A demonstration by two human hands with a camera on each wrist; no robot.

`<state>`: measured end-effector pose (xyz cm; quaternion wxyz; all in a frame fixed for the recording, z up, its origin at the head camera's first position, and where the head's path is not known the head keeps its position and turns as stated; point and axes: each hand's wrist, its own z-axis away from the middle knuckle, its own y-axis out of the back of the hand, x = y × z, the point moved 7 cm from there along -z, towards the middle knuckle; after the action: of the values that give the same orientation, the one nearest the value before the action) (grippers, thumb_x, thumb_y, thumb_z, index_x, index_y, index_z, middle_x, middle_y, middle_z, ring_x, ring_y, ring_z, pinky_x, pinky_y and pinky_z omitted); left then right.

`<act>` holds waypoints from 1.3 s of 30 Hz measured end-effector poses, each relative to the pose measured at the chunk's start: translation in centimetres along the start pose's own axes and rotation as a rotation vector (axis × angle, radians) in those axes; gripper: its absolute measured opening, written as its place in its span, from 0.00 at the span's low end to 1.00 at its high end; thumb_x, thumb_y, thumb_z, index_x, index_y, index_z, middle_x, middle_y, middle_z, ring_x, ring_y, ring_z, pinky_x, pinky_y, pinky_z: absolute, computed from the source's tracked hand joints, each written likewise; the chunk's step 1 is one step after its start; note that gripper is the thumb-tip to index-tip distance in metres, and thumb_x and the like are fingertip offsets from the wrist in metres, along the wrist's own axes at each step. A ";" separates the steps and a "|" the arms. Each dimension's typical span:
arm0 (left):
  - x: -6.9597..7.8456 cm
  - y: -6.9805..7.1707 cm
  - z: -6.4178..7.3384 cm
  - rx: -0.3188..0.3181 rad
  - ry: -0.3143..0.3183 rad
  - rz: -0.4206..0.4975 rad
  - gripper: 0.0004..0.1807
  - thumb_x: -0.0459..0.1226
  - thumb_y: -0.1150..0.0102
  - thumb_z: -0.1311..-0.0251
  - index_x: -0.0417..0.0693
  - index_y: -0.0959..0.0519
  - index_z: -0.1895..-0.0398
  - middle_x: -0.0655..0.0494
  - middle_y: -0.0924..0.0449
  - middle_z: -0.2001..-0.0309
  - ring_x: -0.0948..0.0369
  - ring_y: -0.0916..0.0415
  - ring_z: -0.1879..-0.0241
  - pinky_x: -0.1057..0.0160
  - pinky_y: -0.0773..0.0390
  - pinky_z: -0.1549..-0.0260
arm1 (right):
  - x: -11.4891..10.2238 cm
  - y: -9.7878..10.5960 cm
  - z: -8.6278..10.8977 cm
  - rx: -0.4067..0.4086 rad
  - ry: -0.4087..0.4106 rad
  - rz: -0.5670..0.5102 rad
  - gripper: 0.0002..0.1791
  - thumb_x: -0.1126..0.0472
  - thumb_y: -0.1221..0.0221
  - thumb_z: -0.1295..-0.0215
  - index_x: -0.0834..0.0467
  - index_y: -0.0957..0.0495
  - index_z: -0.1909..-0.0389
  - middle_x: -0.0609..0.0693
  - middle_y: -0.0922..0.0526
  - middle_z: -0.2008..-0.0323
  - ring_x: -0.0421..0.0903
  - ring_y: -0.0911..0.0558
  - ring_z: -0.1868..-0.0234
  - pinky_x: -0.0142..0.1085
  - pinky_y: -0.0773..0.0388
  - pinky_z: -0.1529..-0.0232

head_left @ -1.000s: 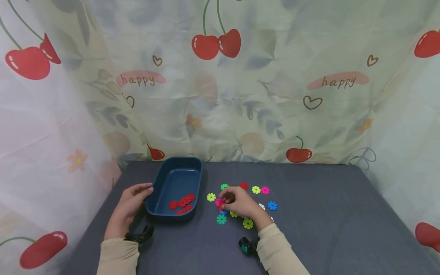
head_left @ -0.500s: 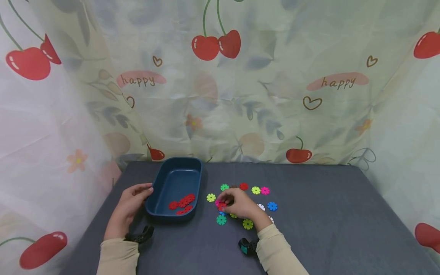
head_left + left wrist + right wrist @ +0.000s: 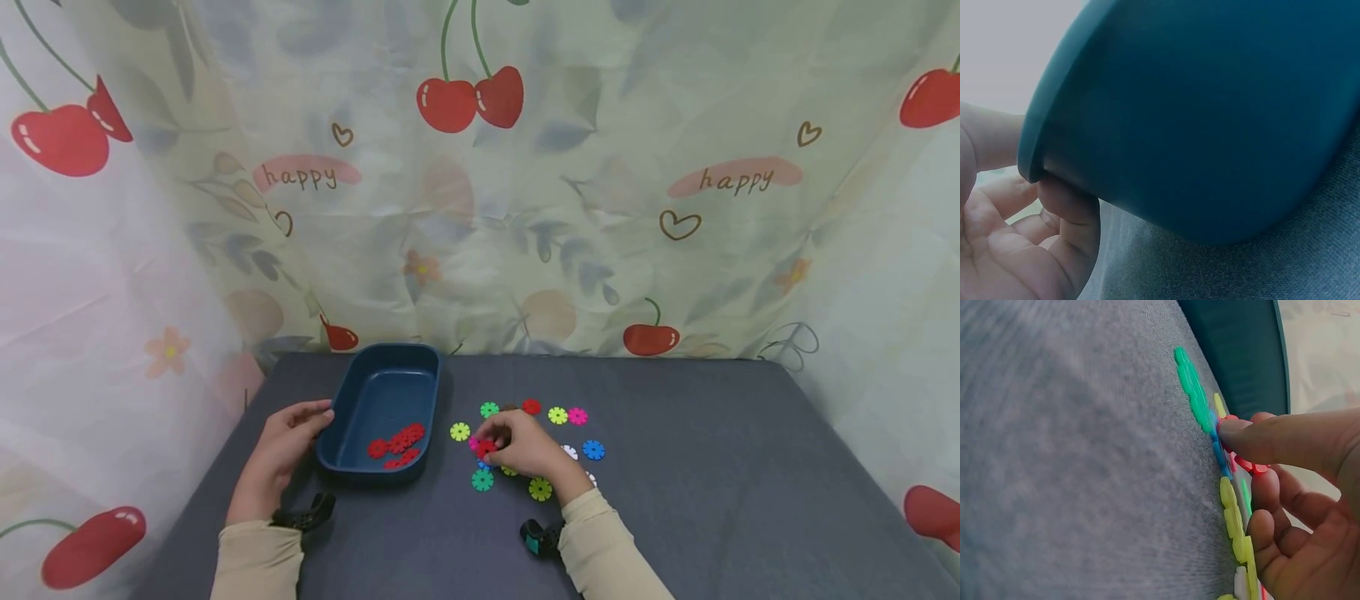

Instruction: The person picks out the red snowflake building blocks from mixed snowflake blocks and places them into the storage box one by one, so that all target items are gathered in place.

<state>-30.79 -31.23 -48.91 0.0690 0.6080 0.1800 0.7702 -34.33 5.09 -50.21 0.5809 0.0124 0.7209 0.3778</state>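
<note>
My left hand [image 3: 281, 446] grips the left rim of a dark blue plastic bin [image 3: 393, 392]. In the left wrist view its thumb lies over the rim [image 3: 1054, 87] and curled fingers press under it from outside. Several red notched snowflake discs [image 3: 407, 437] lie at the bin's near end. To the right of the bin, my right hand [image 3: 528, 446] pinches a red snowflake disc [image 3: 486, 450] between thumb and fingers, low over the other pieces. The right wrist view shows that red disc [image 3: 1252, 466] by the fingertips, partly covered by the thumb.
Around the right hand lie loose discs: green [image 3: 482, 480], yellow [image 3: 460, 432], blue [image 3: 593, 450], pink [image 3: 577, 416], white [image 3: 570, 452] and another red one [image 3: 531, 407]. They rest on a dark grey cloth-covered table [image 3: 697, 467]. A printed curtain [image 3: 510, 250] encloses the back and sides.
The red disc in my right hand has turned, and more of its face shows between the fingers. My right hand has barely shifted; the left hand and the bin stay put.
</note>
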 end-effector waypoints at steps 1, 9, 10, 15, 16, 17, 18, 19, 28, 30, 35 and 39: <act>-0.1 0.0 0.0 0.002 0.004 -0.002 0.30 0.47 0.43 0.20 0.40 0.29 0.24 0.39 0.26 0.29 0.50 0.25 0.36 0.69 0.23 0.53 | 0.0 0.0 0.0 -0.001 0.002 0.001 0.12 0.70 0.27 0.37 0.58 0.11 0.53 0.50 0.16 0.60 0.45 0.22 0.62 0.35 0.20 0.61; -0.1 -0.1 0.0 0.008 -0.003 0.006 0.30 0.47 0.42 0.21 0.39 0.28 0.25 0.39 0.24 0.31 0.52 0.24 0.40 0.68 0.22 0.53 | -0.4 -0.1 0.2 0.006 0.022 0.012 0.06 0.67 0.32 0.30 0.56 0.10 0.56 0.49 0.15 0.64 0.44 0.22 0.67 0.35 0.21 0.66; -0.1 -0.1 0.0 0.008 0.000 0.006 0.30 0.47 0.42 0.21 0.40 0.28 0.25 0.39 0.25 0.31 0.52 0.24 0.40 0.69 0.22 0.53 | -0.4 -0.1 0.1 0.008 0.021 0.010 0.06 0.67 0.33 0.29 0.56 0.10 0.56 0.49 0.15 0.64 0.44 0.21 0.67 0.35 0.21 0.66; 0.1 -0.3 0.1 0.008 0.008 0.003 0.29 0.47 0.43 0.21 0.41 0.28 0.25 0.40 0.26 0.30 0.52 0.24 0.39 0.68 0.22 0.51 | -0.6 0.0 0.1 0.017 0.018 0.003 0.07 0.65 0.35 0.26 0.55 0.09 0.56 0.48 0.14 0.62 0.43 0.20 0.66 0.36 0.19 0.65; 0.1 -0.3 0.1 0.008 0.011 0.003 0.29 0.47 0.43 0.21 0.41 0.28 0.25 0.40 0.26 0.30 0.52 0.25 0.39 0.68 0.22 0.51 | -0.7 0.0 0.1 0.017 0.019 0.001 0.06 0.65 0.35 0.27 0.55 0.10 0.56 0.47 0.14 0.61 0.43 0.20 0.66 0.36 0.19 0.65; 0.1 -0.3 0.1 0.008 0.011 0.002 0.29 0.47 0.43 0.21 0.41 0.28 0.25 0.40 0.26 0.30 0.52 0.25 0.39 0.68 0.22 0.51 | -0.8 0.1 0.1 0.019 0.021 -0.003 0.06 0.64 0.35 0.27 0.55 0.10 0.56 0.47 0.14 0.61 0.43 0.19 0.66 0.36 0.19 0.65; 0.2 -0.2 0.2 0.007 0.010 0.002 0.29 0.47 0.43 0.21 0.41 0.28 0.25 0.40 0.26 0.30 0.52 0.24 0.39 0.69 0.22 0.51 | -0.9 0.1 0.1 0.021 0.025 -0.007 0.06 0.64 0.35 0.27 0.55 0.10 0.55 0.47 0.14 0.61 0.43 0.19 0.66 0.36 0.18 0.64; 0.2 -0.2 0.2 0.005 0.008 0.005 0.29 0.47 0.43 0.21 0.41 0.28 0.25 0.40 0.25 0.30 0.53 0.24 0.40 0.69 0.22 0.52 | -1.1 0.2 0.1 0.023 0.034 -0.013 0.06 0.64 0.35 0.27 0.56 0.10 0.55 0.48 0.13 0.61 0.43 0.18 0.66 0.36 0.18 0.65; 0.2 0.1 0.1 -0.008 -0.003 0.017 0.31 0.48 0.41 0.22 0.40 0.28 0.24 0.44 0.22 0.34 0.61 0.22 0.46 0.69 0.21 0.55 | -2.1 0.4 0.3 0.036 0.045 -0.058 0.06 0.63 0.35 0.26 0.58 0.12 0.54 0.48 0.13 0.62 0.46 0.18 0.68 0.38 0.19 0.67; 0.1 0.1 0.0 -0.008 -0.005 0.016 0.31 0.48 0.41 0.22 0.40 0.28 0.24 0.44 0.22 0.34 0.62 0.22 0.47 0.69 0.21 0.55 | -2.1 0.4 0.3 0.042 0.046 -0.057 0.06 0.63 0.35 0.26 0.58 0.12 0.55 0.48 0.13 0.62 0.46 0.18 0.69 0.38 0.19 0.67; 0.0 0.1 -0.1 -0.006 -0.008 0.013 0.31 0.48 0.41 0.22 0.40 0.28 0.24 0.43 0.23 0.33 0.63 0.22 0.48 0.69 0.21 0.55 | -2.3 0.4 0.2 0.058 0.051 -0.054 0.06 0.63 0.34 0.27 0.58 0.12 0.54 0.48 0.13 0.61 0.44 0.19 0.70 0.37 0.19 0.67; 0.0 0.1 0.0 -0.004 -0.005 0.015 0.31 0.48 0.41 0.22 0.40 0.28 0.25 0.42 0.23 0.32 0.62 0.22 0.47 0.69 0.21 0.55 | -2.3 0.4 0.2 0.066 0.050 -0.060 0.06 0.62 0.34 0.27 0.59 0.12 0.54 0.49 0.13 0.60 0.44 0.18 0.71 0.37 0.19 0.67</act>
<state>-30.82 -31.37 -48.86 0.0649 0.6109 0.1740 0.7696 -33.58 4.44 -48.07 0.5732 0.0007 0.7472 0.3364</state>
